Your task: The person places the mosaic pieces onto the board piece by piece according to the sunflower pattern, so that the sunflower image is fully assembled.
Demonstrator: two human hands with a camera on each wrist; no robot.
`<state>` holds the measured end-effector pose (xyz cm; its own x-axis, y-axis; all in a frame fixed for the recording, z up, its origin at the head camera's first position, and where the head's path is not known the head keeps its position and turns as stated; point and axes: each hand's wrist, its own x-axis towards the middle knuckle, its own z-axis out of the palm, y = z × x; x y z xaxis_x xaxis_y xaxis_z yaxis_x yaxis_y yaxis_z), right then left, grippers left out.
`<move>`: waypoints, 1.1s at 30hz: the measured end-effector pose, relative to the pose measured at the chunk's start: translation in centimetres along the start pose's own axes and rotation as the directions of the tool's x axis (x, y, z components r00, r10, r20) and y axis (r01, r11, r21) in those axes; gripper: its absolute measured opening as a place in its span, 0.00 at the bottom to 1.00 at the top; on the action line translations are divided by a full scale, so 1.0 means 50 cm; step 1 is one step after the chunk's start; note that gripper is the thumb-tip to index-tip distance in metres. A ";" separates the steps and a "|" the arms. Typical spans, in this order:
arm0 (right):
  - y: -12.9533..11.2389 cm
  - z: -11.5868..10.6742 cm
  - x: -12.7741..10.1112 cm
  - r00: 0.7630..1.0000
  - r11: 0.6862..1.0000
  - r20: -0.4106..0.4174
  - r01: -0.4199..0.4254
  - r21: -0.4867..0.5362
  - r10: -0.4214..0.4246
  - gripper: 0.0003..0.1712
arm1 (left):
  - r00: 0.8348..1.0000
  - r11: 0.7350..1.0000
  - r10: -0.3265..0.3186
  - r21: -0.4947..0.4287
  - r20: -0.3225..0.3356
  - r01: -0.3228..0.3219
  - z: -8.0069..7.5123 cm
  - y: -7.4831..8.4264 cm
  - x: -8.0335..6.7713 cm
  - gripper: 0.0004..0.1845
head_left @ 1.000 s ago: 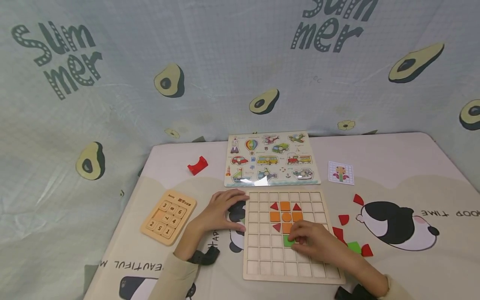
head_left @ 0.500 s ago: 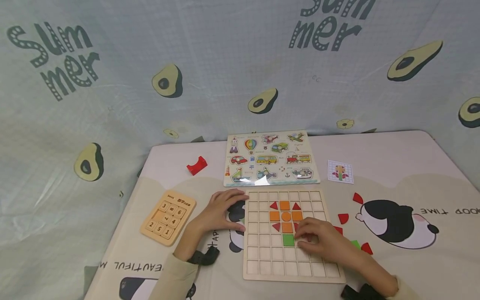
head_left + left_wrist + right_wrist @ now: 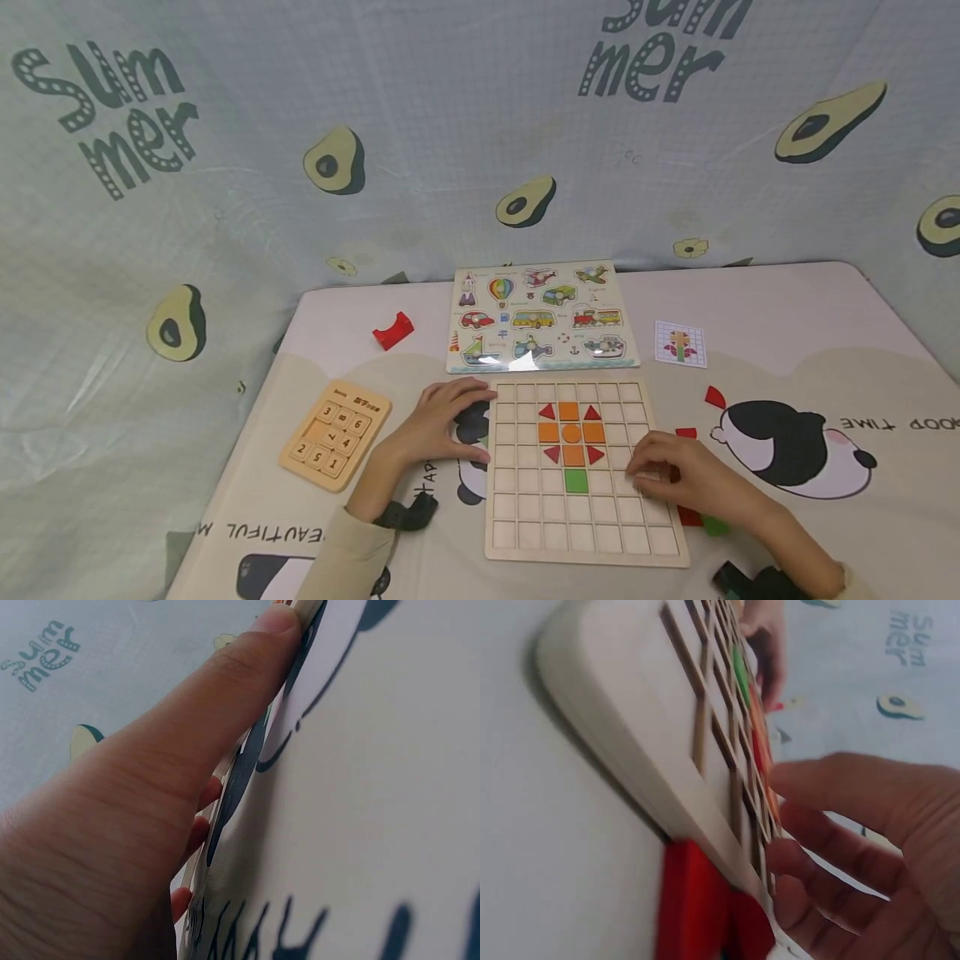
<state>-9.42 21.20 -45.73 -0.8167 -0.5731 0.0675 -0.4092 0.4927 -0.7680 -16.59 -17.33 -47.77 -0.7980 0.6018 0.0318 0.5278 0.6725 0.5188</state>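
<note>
A wooden grid board (image 3: 525, 533) lies on the table. Orange squares (image 3: 573, 456) surround an orange circle (image 3: 572, 433) in its cells, with red triangles (image 3: 596, 455) at the corners. Below them sits a green square (image 3: 576, 481). My left hand (image 3: 438, 423) rests along the board's left edge, thumb and fingertips spread and touching it. Over the right edge hovers my right hand (image 3: 686, 473), its fingers loosely bent. In the right wrist view nothing shows between its thumb and fingers, and a red piece (image 3: 690, 900) lies by the board's edge.
Right of the board lie red pieces (image 3: 715, 397) and a green piece (image 3: 715, 526), partly hidden by my right hand. A pattern card (image 3: 680, 344) and vehicle puzzle (image 3: 543, 321) lie behind. A number puzzle (image 3: 335, 435) and red arched block (image 3: 393, 332) are at left.
My right hand has drawn away rightward from the green square to the board's right edge, uncovering a red triangle at the lower right of the orange squares. My left hand keeps its place.
</note>
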 end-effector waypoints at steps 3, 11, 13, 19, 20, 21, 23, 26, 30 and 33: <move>0.012 -0.015 -0.007 0.998 0.999 0.051 0.045 -0.011 -0.044 0.06 | 1.000 1.000 0.002 0.000 0.001 -0.002 0.000 0.000 0.001 0.46; 0.043 -0.056 -0.023 0.968 0.971 0.084 0.238 -0.035 -0.235 0.09 | 1.000 1.000 0.005 -0.003 -0.001 -0.005 0.000 0.001 0.002 0.45; 0.051 -0.065 -0.027 0.962 0.964 0.089 0.261 -0.038 -0.257 0.09 | 1.000 1.000 0.008 -0.004 -0.003 -0.008 0.001 0.001 0.002 0.45; 0.067 -0.083 -0.040 0.972 0.982 0.148 0.189 -0.029 -0.182 0.13 | 1.000 1.000 0.001 0.002 -0.004 -0.001 0.002 -0.002 0.001 0.46; 0.068 -0.085 -0.041 0.974 0.985 0.159 0.169 -0.020 -0.164 0.13 | 1.000 1.000 -0.002 0.003 -0.004 0.002 0.002 -0.002 0.001 0.46; 0.070 -0.087 -0.042 0.973 0.988 0.171 0.157 -0.007 -0.154 0.13 | 1.000 1.000 -0.006 0.004 -0.001 0.006 0.003 -0.003 0.001 0.46; 0.073 -0.091 -0.045 0.972 0.989 0.187 0.145 0.011 -0.144 0.14 | 1.000 1.000 -0.008 0.006 -0.002 0.008 0.004 -0.005 0.000 0.46; 0.077 -0.097 -0.051 0.971 0.992 0.205 0.121 0.034 -0.125 0.14 | 1.000 1.000 -0.006 0.005 -0.006 0.006 0.005 -0.006 0.001 0.46; 0.083 -0.106 -0.059 0.969 0.997 0.237 0.072 0.027 -0.076 0.14 | 1.000 1.000 0.004 0.002 -0.012 -0.004 0.007 -0.007 0.002 0.46; 0.087 -0.109 -0.061 0.965 0.997 0.250 0.076 0.018 -0.078 0.16 | 1.000 1.000 0.006 0.001 -0.011 -0.006 0.006 -0.007 0.002 0.46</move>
<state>-10.91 28.65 -45.80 -0.6549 -0.7549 -0.0342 -0.4625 0.4362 -0.7719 -16.78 -17.35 -48.21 -0.7977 0.6015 0.0443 0.5333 0.6692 0.5175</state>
